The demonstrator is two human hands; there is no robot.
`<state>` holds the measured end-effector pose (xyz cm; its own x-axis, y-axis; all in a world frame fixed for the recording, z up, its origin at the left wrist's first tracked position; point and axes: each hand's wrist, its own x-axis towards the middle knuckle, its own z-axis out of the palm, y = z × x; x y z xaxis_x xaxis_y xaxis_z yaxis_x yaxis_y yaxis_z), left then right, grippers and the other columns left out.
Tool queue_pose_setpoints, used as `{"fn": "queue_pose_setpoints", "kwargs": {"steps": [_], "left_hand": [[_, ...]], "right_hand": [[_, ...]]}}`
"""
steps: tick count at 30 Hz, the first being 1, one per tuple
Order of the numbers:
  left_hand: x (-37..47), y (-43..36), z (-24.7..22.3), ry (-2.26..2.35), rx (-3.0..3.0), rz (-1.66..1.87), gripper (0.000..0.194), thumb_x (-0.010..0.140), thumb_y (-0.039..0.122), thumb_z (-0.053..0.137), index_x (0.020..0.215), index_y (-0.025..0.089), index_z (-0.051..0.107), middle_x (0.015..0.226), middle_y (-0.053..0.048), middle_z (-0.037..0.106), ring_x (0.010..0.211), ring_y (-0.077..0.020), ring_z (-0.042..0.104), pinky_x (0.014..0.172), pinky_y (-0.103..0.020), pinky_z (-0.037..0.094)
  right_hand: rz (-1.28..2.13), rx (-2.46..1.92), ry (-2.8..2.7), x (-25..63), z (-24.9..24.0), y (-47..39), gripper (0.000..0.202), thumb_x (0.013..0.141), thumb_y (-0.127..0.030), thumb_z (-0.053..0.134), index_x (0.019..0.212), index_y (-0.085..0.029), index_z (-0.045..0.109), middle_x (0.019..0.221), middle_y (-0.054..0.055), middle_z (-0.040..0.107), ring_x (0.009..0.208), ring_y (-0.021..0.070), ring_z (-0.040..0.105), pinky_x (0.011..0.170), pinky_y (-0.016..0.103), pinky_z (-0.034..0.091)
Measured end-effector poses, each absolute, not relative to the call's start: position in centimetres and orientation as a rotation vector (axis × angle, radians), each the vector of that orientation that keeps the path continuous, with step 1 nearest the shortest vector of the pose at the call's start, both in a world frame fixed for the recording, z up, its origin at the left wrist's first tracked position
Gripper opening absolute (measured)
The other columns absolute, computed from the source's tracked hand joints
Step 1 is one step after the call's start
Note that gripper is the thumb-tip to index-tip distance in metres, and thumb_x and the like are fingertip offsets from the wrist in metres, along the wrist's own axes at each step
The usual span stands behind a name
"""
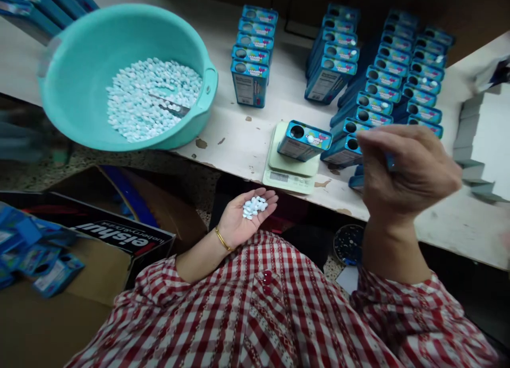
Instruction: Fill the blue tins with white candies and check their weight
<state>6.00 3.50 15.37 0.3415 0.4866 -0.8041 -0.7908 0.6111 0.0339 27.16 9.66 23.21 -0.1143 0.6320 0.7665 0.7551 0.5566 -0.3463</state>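
The left hand's grip (242, 227) is uncurled palm-up, cradling small white oval pellets (255, 206); beyond it leftward, a round turquoise plastic basin (79, 86) holds many more. Ahead and right of it, a blue printed box with a round hole (305, 143) stands on a pale-green scale (290, 181) — filling apparently unfinished. Farther right, the right hand (408, 174) pinches, contents unclear; past it, similar boxes (384, 92) line the white tabletop (458, 227) — filled or not, I cannot tell.

Worktop (239, 129) brightest; deep shadow beneath; corners dim; wide-angle stretch, soft edges
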Motion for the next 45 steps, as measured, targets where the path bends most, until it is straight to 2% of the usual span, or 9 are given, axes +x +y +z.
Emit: {"fn": "queue_pose_setpoints", "kwargs": {"steps": [4, 10, 15, 20, 22, 30, 37, 40, 45], "left_hand": [[4.6, 3.3, 15.2, 0.999, -0.477, 0.892, 0.029, 0.09, 0.015, 0.039, 0.073, 0.01, 0.062, 0.071, -0.007, 0.065, 0.07, -0.0136, 0.066, 0.056, -0.019, 0.054], [3.3, 4.0, 16.4, 0.798, -0.386, 0.99, 0.037, 0.095, 0.022, 0.03, 0.069, 0.011, 0.055, 0.057, 0.0, 0.047, 0.048, -0.0057, 0.047, 0.034, -0.01, 0.033], [3.0, 4.5, 17.5, 0.839, -0.35, 1.049, 0.035, 0.094, 0.024, 0.035, 0.067, 0.012, 0.053, 0.058, 0.002, 0.041, 0.047, -0.0036, 0.041, 0.032, -0.008, 0.026], [3.2, 4.5, 17.7, 0.865, -0.348, 1.045, 0.034, 0.094, 0.024, 0.037, 0.066, 0.013, 0.052, 0.057, 0.002, 0.039, 0.045, -0.003, 0.037, 0.031, -0.008, 0.023], [3.3, 4.3, 17.5, 0.848, -0.347, 1.04, 0.034, 0.094, 0.024, 0.035, 0.067, 0.012, 0.052, 0.057, 0.002, 0.04, 0.045, -0.0032, 0.037, 0.031, -0.008, 0.024], [2.9, 3.6, 16.5, 0.821, -0.395, 1.026, 0.031, 0.095, 0.021, 0.032, 0.071, 0.012, 0.051, 0.058, 0.001, 0.042, 0.045, -0.0045, 0.04, 0.03, -0.009, 0.025], [1.6, 3.6, 16.2, 0.81, -0.386, 1.058, 0.028, 0.094, 0.02, 0.035, 0.072, 0.012, 0.052, 0.059, 0.001, 0.044, 0.046, -0.0048, 0.041, 0.031, -0.009, 0.026], [1.4, 3.6, 15.7, 0.815, -0.386, 1.049, 0.028, 0.093, 0.019, 0.035, 0.072, 0.012, 0.051, 0.059, 0.001, 0.044, 0.046, -0.0046, 0.041, 0.031, -0.009, 0.026], [1.5, 3.4, 14.8, 0.848, -0.395, 1.005, 0.023, 0.092, 0.016, 0.037, 0.073, 0.013, 0.051, 0.059, 0.001, 0.045, 0.046, -0.0046, 0.041, 0.031, -0.009, 0.026]], "right_hand": [[-0.073, -1.232, -1.605, 28.7, 20.4, 7.2, 0.022, 0.074, -0.011, 0.067, 0.089, -0.026, 0.071, 0.078, -0.001, 0.069, 0.074, 0.0144, 0.064, 0.07, 0.032, 0.052], [0.148, -1.435, -1.5, 29.7, 16.2, 4.7, 0.011, 0.078, -0.019, 0.064, 0.086, -0.023, 0.069, 0.078, 0.0, 0.069, 0.072, 0.015, 0.064, 0.068, 0.032, 0.052], [0.186, -1.474, -1.549, 29.7, 15.9, 4.6, 0.017, 0.082, -0.025, 0.058, 0.097, -0.023, 0.067, 0.087, 0.004, 0.068, 0.08, 0.0175, 0.063, 0.072, 0.036, 0.052], [0.161, -1.474, -1.825, 28.2, 17.7, 7.7, 0.043, 0.084, -0.038, 0.054, 0.124, -0.022, 0.051, 0.12, 0.012, 0.055, 0.112, 0.0278, 0.051, 0.084, 0.046, 0.048], [0.154, -1.468, -2.0, 27.3, 18.3, 9.4, 0.048, 0.084, -0.039, 0.053, 0.129, -0.021, 0.046, 0.125, 0.013, 0.052, 0.117, 0.0298, 0.046, 0.091, 0.049, 0.044], [0.098, -1.429, -2.295, 21.9, 20.1, 16.2, 0.034, 0.083, -0.023, 0.05, 0.115, -0.016, 0.057, 0.108, 0.013, 0.059, 0.099, 0.0275, 0.052, 0.085, 0.04, 0.043], [0.085, -1.485, -2.309, 15.3, 16.9, 23.4, 0.033, 0.087, -0.021, 0.043, 0.117, -0.018, 0.056, 0.12, 0.013, 0.056, 0.103, 0.0266, 0.05, 0.079, 0.037, 0.045], [0.029, -1.449, -2.291, 16.6, 17.1, 22.7, 0.032, 0.089, -0.021, 0.04, 0.117, -0.02, 0.056, 0.131, 0.01, 0.051, 0.11, 0.0249, 0.048, 0.084, 0.037, 0.045], [-0.272, -1.535, -2.173, 24.9, 19.7, 15.4, 0.025, 0.088, -0.026, 0.044, 0.105, -0.021, 0.063, 0.113, 0.01, 0.059, 0.105, 0.0266, 0.05, 0.089, 0.043, 0.04]]}}
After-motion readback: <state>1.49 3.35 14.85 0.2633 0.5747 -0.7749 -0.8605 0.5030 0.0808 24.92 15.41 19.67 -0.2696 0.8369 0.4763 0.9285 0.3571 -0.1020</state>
